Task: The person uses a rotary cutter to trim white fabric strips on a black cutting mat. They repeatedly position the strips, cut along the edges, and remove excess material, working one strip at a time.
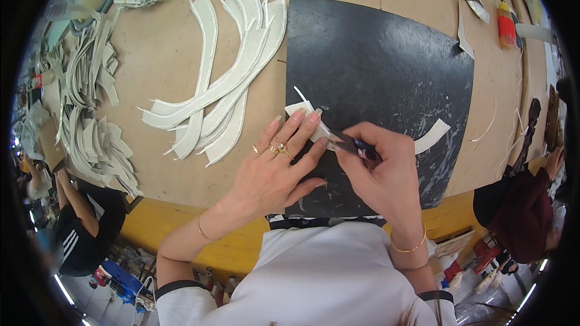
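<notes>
A curved off-white fabric strip lies across a black mat [380, 60]. Its left end [295, 108] shows beside the fingertips of my left hand [263, 166], with a thin white cord or edging sticking up there. That hand is spread palm down, its fingers pressing on the strip. Closed around a small tool with a dark handle and a pointed metal blade [343, 140] is my right hand [383, 166]. The blade meets the strip just right of my left fingertips. Whether it is a knife or snips I cannot make out. The strip's right end [432, 137] emerges beyond my right hand; its middle is hidden.
Similar white-edged strips [211, 102] overlap left of the mat. Thick stacks of strips [87, 90] line the table's far left. A red bottle with a yellow top [506, 25] and a metal tool [476, 6] lie at the far right. Other people work on both sides.
</notes>
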### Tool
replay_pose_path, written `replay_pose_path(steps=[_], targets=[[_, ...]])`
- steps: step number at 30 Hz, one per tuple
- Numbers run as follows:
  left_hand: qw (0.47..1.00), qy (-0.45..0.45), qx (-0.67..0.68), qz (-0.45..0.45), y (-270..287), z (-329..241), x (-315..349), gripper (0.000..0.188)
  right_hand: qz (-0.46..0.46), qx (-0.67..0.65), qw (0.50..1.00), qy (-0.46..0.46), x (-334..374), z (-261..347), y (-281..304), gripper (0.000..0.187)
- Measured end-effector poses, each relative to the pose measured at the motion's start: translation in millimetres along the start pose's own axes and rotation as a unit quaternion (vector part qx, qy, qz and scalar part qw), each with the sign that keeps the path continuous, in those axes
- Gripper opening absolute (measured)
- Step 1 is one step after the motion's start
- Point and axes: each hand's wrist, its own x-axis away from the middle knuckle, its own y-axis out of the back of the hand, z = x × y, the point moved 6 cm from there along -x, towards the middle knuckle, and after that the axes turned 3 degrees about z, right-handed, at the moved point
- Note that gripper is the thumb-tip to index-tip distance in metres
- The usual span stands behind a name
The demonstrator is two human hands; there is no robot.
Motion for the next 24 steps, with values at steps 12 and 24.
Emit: replay_pose_path(steps=[12,24], targets=[[0.998,0.011,0.027,-0.058,-0.3,4.7,-1.1,0.069,-0.051,0.042,0.997,-0.046,24.3,-28.3,-3.6,0.01],[0.996,0.032,-0.021,-0.074,-5.7,0.0,-1.6,0.056,-0.07,0.038,0.996,-0.032,25.4,-28.9,-4.5,0.008]])
